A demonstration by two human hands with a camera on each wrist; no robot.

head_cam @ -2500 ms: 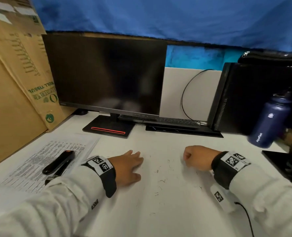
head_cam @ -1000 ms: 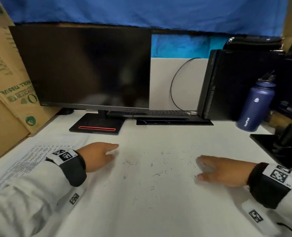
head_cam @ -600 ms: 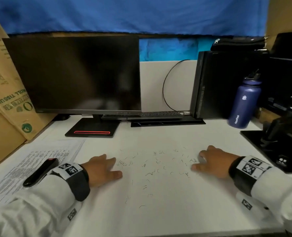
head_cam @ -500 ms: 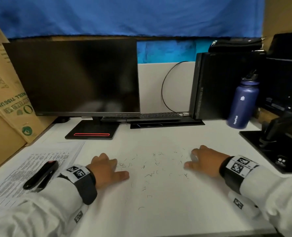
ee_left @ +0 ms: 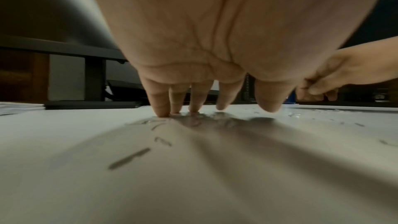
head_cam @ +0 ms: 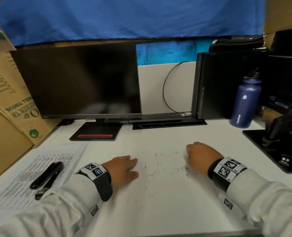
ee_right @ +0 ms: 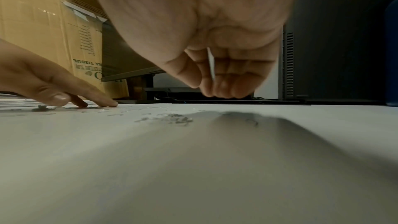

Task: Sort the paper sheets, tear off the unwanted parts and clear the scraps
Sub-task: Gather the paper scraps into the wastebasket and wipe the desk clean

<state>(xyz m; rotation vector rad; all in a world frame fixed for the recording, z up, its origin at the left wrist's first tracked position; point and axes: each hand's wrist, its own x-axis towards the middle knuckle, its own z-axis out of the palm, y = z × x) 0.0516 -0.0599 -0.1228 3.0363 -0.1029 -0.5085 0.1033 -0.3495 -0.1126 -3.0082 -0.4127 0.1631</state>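
Observation:
Several bent staples [head_cam: 159,170] lie scattered on the white desk [head_cam: 167,211] between my hands. My left hand [head_cam: 135,168] lies flat at their left edge, its straight fingertips [ee_left: 163,110] touching the desk among staples. My right hand [head_cam: 188,152] is at their right edge, curled into a fist just above the desk. In the right wrist view its fingers [ee_right: 228,81] pinch a thin white scrap [ee_right: 211,64]. A small clump of staples [ee_right: 172,118] lies just in front of the fist. Printed paper sheets [head_cam: 30,178] lie at the desk's left.
A black stapler [head_cam: 46,175] rests on the sheets. Behind stand a dark monitor [head_cam: 77,79], a keyboard [head_cam: 159,116], a black computer tower [head_cam: 215,86] and a blue bottle [head_cam: 246,100]. Cardboard boxes [head_cam: 8,103] line the left; a black stand [head_cam: 278,142] sits at the right.
My right hand went from flat fingers to a curled fist and drew in. My left hand slid right across the desk. Staples have bunched up near the right hand.

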